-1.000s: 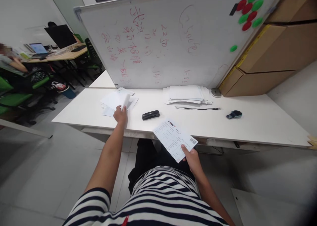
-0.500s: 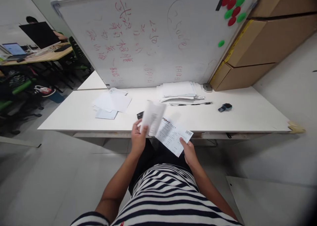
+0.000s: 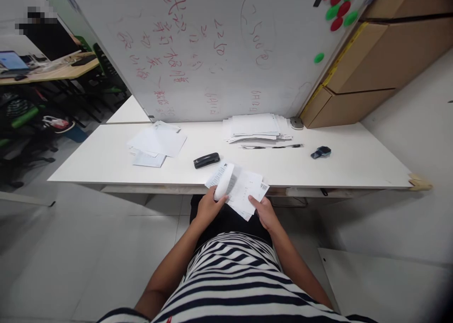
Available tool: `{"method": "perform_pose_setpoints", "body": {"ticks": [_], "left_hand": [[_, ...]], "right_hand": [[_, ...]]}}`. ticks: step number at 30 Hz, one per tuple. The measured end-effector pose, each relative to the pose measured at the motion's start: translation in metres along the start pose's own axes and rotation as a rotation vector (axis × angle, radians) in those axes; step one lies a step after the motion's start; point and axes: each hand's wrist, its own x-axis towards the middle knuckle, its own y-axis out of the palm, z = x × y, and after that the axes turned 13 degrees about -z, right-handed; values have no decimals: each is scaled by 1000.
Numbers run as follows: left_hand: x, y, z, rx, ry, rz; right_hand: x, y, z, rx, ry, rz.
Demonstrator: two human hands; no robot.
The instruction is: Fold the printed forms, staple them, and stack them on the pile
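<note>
Printed paper sheets (image 3: 244, 188) lie in both my hands at the desk's front edge, just above my lap. My left hand (image 3: 211, 205) is closed on the left side of the papers, where one white sheet curls up between thumb and fingers. My right hand (image 3: 264, 209) pinches the right side, thumb on top and fingers underneath. Part of a printed sheet with a square code shows below the white one. Just beyond the papers, a black stapler (image 3: 207, 160) rests on the white desk (image 3: 88, 165).
Loose papers (image 3: 159, 141) lie at the left of the desk, and a thick paper stack (image 3: 256, 127) sits at the back. A watch (image 3: 321, 152) lies on the right. Behind stand a whiteboard (image 3: 226, 82) and cardboard boxes (image 3: 361, 63).
My left hand has brought its white paper down and right onto the printed sheet in my right hand. The stapler, partly covered before, now shows fully.
</note>
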Motion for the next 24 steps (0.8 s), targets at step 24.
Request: {"method": "perform_pose_setpoints", "body": {"ticks": [24], "left_hand": [[41, -58, -35, -595, -71, 154]], "right_hand": [[15, 10, 104, -447, -301, 68]]}}
